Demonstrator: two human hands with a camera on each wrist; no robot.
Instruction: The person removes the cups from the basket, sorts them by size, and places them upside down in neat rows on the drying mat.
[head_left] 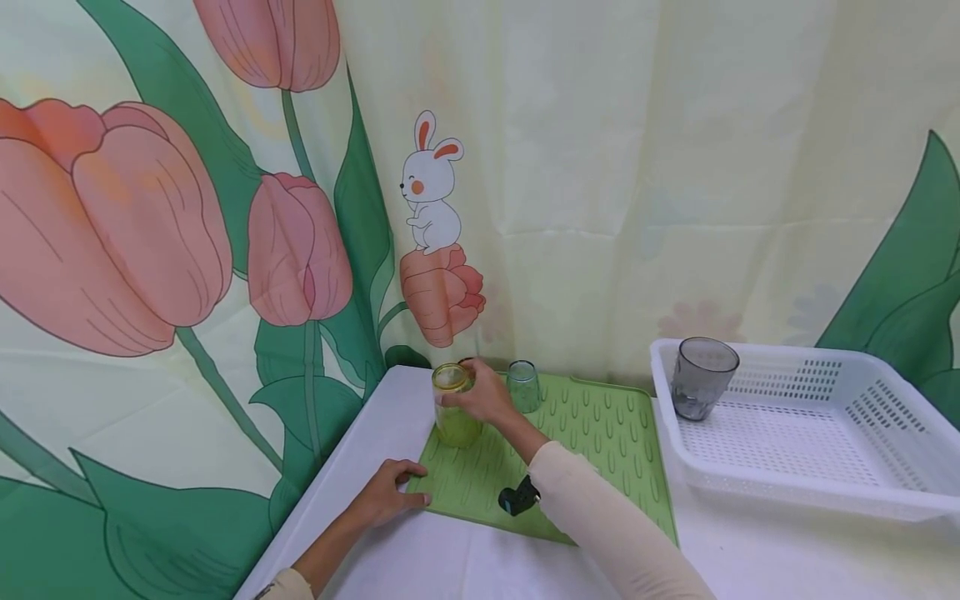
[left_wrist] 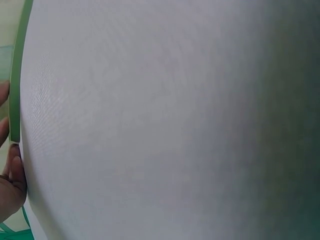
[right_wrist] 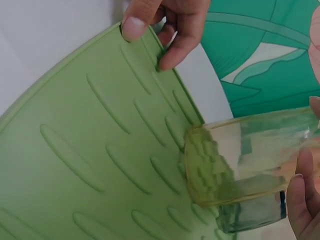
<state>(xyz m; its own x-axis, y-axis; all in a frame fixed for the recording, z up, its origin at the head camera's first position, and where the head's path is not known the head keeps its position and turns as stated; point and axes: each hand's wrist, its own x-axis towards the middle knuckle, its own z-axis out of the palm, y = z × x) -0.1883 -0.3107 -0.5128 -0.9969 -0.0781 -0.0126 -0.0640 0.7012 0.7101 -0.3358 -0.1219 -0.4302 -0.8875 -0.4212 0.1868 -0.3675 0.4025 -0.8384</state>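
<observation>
My right hand (head_left: 487,393) grips a clear yellow drinking glass (head_left: 459,429) near its rim. The glass is upright at the left side of a green ridged drying mat (head_left: 600,433). Seen from the right wrist, the base of the yellow glass (right_wrist: 205,170) is at the mat's edge. My left hand (head_left: 390,492) lies at the near left corner of the mat; thumb and a fingertip touch the mat (right_wrist: 75,115) there. A smaller blue-green glass (head_left: 523,392) stands on the mat behind my right hand. The left wrist view catches only part of the left hand (left_wrist: 10,185).
A white perforated plastic basket (head_left: 772,479) stands on the right, with a grey tinted glass (head_left: 701,379) leaning inside its left end. White cloth (head_left: 420,550) covers the table. A curtain (head_left: 570,167) printed with tulips and a rabbit hangs close behind the mat.
</observation>
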